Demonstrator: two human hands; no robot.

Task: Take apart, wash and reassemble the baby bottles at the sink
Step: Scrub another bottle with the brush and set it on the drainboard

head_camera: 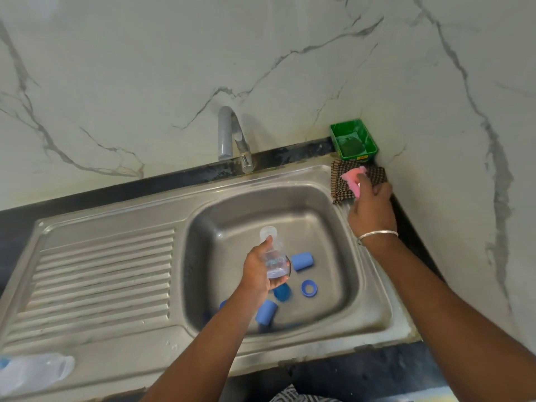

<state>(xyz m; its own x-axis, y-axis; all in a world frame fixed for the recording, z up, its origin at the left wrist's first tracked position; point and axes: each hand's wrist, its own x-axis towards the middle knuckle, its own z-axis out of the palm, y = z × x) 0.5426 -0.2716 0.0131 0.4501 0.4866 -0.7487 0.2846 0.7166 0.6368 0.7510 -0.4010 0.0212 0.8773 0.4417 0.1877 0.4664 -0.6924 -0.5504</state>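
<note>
Soft even daylight, wide-angle edge distortion

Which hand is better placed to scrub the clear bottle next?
Probably the right hand: it already grips the pink sponge over the checked cloth. The left hand is busy holding the clear bottle above the sink.
</note>
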